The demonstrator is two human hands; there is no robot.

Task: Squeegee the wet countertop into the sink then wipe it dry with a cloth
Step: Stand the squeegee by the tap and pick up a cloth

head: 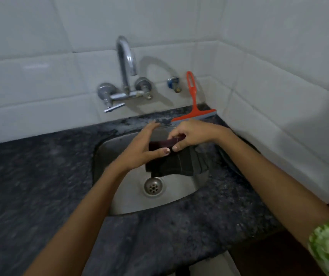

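Dark speckled stone table (pixel 40 176) runs L to R, steel sink (pixel 127 188) set in it, drain (pixel 153 186) near front. Over sink: dark cloth (pixel 171 166) held up by both hands. Left hand (pixel 141 148): thumb pressed on cloth, fingers straight. Right hand (pixel 191 134): fingers curled, pinching cloth's top edge. Behind: orange squeegee (pixel 193 108) upright against wall tiles (pixel 40 76), blade on table; tap (pixel 125 76) at L.
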